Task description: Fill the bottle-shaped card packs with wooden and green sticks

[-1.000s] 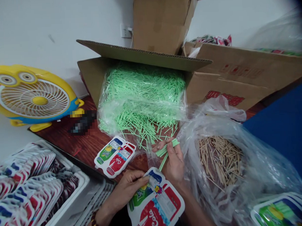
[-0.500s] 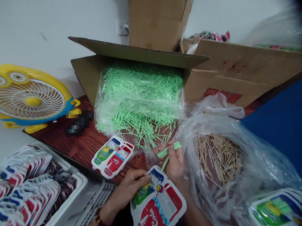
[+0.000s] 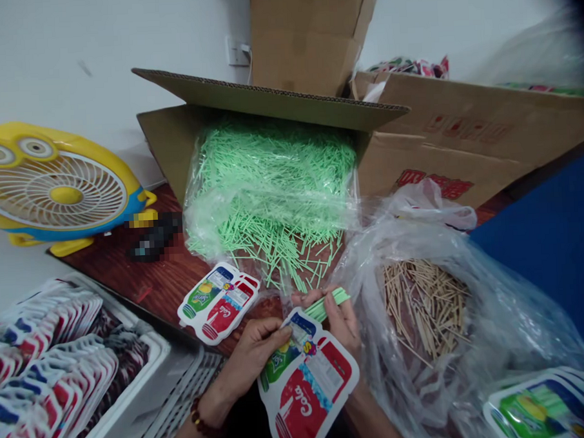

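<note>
My left hand (image 3: 259, 353) pinches the upper left edge of a flat bottle-shaped packet (image 3: 309, 386) printed with Cola and a green lemon drink. Held in my right hand (image 3: 343, 320) is a small bundle of thin green sticks (image 3: 338, 296), angled just above the packet's top edge. The packet hides part of my right hand's fingers and palm. Beyond both hands, loose green sticks (image 3: 273, 226) spill from a clear plastic bag inside an open cardboard box (image 3: 165, 144). A small pile of matching packets (image 3: 221, 303) lies left of my hands.
At the left, a white crate (image 3: 155, 354) holds rows of packets. A yellow fan (image 3: 63, 184) stands on the wooden table (image 3: 130, 278). To the right, a clear bag (image 3: 509, 313) holds brown sticks (image 3: 426, 303), with more packets (image 3: 537, 405) near it. Cardboard boxes (image 3: 308, 37) stand behind.
The packet has shifted slightly right and up. The green bundle has come down close behind its top edge. A single stick that hung below the bundle no longer shows separately.
</note>
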### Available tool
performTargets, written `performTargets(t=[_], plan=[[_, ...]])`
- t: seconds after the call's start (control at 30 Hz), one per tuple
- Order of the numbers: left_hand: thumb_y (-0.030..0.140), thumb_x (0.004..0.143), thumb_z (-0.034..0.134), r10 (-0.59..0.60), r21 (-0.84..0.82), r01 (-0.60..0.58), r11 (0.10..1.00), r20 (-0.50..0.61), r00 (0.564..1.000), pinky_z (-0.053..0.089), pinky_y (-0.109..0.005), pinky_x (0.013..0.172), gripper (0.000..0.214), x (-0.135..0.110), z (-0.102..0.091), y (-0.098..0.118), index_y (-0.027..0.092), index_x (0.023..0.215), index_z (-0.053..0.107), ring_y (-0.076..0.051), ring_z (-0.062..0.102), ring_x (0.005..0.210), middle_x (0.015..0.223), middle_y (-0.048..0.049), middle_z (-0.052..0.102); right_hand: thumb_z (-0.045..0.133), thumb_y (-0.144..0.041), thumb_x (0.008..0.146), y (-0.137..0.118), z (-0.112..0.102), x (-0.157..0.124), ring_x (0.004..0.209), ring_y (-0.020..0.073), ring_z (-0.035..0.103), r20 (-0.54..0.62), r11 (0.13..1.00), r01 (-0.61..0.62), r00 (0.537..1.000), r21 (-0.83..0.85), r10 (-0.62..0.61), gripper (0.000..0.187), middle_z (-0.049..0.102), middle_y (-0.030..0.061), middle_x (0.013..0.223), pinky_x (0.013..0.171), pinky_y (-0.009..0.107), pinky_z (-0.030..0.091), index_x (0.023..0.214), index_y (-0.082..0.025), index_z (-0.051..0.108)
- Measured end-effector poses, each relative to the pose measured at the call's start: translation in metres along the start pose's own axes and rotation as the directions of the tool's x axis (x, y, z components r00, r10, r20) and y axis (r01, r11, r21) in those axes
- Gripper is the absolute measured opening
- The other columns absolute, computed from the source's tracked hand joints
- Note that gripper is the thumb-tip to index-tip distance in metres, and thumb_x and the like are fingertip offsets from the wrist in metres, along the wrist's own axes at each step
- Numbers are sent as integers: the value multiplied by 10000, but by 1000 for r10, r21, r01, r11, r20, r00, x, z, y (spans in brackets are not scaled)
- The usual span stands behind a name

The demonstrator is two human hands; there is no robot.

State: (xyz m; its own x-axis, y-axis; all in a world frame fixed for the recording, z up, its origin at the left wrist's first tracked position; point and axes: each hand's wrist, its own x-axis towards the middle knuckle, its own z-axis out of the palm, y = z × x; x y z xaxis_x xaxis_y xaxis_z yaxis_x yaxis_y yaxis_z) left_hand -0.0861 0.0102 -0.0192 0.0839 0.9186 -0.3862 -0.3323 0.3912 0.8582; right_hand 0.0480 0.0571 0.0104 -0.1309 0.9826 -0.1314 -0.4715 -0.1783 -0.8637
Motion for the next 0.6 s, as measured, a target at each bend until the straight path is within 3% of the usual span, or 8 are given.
performTargets(t=[0.1, 0.23, 0.37, 0.43, 0.53, 0.6], plan=[[416, 757, 703, -10, 9, 10, 1000, 4, 1000, 385, -211, 533, 272, 0, -2, 6, 145, 735, 690, -104, 530, 532, 638, 4, 659, 561, -370, 858, 0, -3, 1, 891, 211, 671, 48, 998, -69, 996, 6, 69, 135, 701, 37, 958, 693, 306, 534, 923, -251, 553], [386, 757, 713, -12, -25, 13, 1000, 15, 1000, 428, -228, 571, 235, 1, -7, 10, 152, 752, 697, -124, 584, 568, 683, -15, 689, 650, -308, 791, -9, -5, 6, 1030, 229, 635, 255, 982, -190, 949, 0, 184, 169, 625, 57, 1238, 825, 354, 524, 936, -242, 593], [362, 741, 735, 1, -82, 0, 997, 15, 1000, 464, -256, 624, 206, 4, -9, 11, 166, 798, 715, -154, 633, 617, 749, -35, 722, 612, -387, 832, -22, -11, 16, 1238, 238, 508, 322, 989, -143, 936, -20, 142, 370, 528, 60, 1366, 1011, 437, 419, 1182, -277, 570], [362, 729, 745, -2, -103, 4, 995, 29, 1000, 472, -265, 635, 203, 6, -9, 11, 173, 799, 720, -161, 641, 626, 758, -37, 725, 587, -421, 851, -31, -16, 20, 1309, 232, 428, 405, 971, -115, 894, -207, 193, 439, 478, 51, 1412, 1074, 451, 346, 1267, -290, 541], [359, 710, 761, -5, -95, 12, 995, 71, 997, 461, -251, 615, 197, 8, -8, 13, 175, 769, 723, -150, 627, 609, 724, -26, 708, 644, -360, 820, -50, -22, 25, 1368, 232, 330, 485, 834, -8, 810, -552, 329, 480, 447, 21, 1433, 1142, 475, 202, 1286, -311, 540], [352, 705, 765, 3, -84, 5, 996, 90, 996, 451, -243, 607, 193, 9, -7, 13, 172, 759, 723, -144, 616, 605, 709, -23, 696, 673, -291, 798, -61, -24, 26, 1372, 236, 320, 499, 762, 72, 794, -643, 346, 496, 458, -1, 1423, 1156, 473, 156, 1276, -332, 550]])
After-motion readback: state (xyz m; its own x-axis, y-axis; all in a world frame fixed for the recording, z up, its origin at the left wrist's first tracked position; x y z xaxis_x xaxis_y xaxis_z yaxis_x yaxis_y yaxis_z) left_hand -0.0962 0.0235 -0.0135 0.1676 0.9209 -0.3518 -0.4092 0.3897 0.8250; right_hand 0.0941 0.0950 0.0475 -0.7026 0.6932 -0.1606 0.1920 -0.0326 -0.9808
